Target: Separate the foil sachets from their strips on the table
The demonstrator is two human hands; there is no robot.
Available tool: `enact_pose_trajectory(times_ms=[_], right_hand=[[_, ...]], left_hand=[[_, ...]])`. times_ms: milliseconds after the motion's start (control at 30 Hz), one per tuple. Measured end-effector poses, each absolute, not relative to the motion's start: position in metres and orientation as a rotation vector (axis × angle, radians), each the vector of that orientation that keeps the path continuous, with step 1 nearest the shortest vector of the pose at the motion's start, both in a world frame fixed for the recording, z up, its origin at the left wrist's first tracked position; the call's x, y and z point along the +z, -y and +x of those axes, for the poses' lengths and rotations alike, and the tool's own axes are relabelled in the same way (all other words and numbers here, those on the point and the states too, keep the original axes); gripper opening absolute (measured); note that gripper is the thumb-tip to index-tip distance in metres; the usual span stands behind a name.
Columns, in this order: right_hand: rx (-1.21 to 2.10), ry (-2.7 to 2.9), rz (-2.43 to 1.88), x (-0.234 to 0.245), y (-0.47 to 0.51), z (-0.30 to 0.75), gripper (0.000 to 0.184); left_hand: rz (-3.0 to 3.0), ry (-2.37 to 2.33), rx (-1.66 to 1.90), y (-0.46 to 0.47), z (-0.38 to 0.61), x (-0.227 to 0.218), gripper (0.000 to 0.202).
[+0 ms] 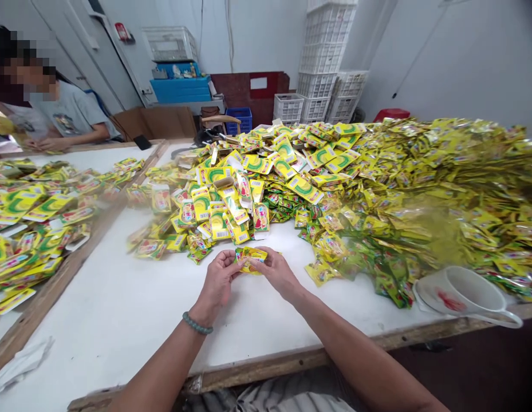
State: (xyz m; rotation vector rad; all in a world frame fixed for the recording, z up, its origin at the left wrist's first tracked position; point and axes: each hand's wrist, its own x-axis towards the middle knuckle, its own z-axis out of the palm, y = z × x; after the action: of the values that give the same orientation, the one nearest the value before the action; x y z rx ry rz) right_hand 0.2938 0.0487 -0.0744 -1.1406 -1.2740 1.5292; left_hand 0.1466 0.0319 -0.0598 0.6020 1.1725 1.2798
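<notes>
Between my two hands is a small yellow and green candy packet, held just above the white tabletop. My left hand pinches its left end, thumb on top. On the other end, the fingers and thumb of my right hand are closed. Part of the packet is hidden under my fingers. Just beyond my hands lies a heap of yellow and green printed cartons, some with open flaps. To the right spreads a large pile of shiny yellow and green packets.
A white plastic scoop or mug with a handle lies at the right table edge. More cartons lie left, past a wooden strip. A co-worker sits at the far left. White crates stand stacked behind.
</notes>
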Motion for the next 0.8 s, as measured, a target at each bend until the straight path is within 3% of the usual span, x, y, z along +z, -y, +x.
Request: enact_pose_trajectory(times_ms=[100, 233, 333, 400, 467, 600, 800], right_hand=[[1.612, 1.183, -1.06, -0.066, -0.051, 0.3, 0.044], [1.378, 0.957, -1.101, -0.058, -0.062, 0.318, 0.037], [1.17, 0.862, -1.172, -0.055, -0.071, 0.333, 0.033], [1.087, 0.822, -1.212, -0.054, -0.075, 0.341, 0.032], [1.047, 0.81, -1.215, -0.056, -0.078, 0.346, 0.031], [1.012, 0.831, -1.188, -0.064, -0.081, 0.351, 0.03], [0.982, 0.813, -1.165, -0.063, -0.083, 0.353, 0.026]], left_hand=[[0.702, -1.205, 1.245, -0.043, 0.15, -0.051, 0.042], [1.237, -1.273, 1.075, -0.076, 0.154, -0.029, 0.029], [2.047, -1.363, 0.93, -0.116, 0.159, -0.01, 0.045], [2.596, -1.329, 0.66, -0.143, 0.166, -0.002, 0.059], [2.951, -1.258, 0.265, -0.165, 0.176, 0.001, 0.058], [3.163, -1.178, -0.184, -0.185, 0.193, -0.005, 0.028], [3.163, -1.255, -0.207, -0.182, 0.191, -0.009, 0.023]])
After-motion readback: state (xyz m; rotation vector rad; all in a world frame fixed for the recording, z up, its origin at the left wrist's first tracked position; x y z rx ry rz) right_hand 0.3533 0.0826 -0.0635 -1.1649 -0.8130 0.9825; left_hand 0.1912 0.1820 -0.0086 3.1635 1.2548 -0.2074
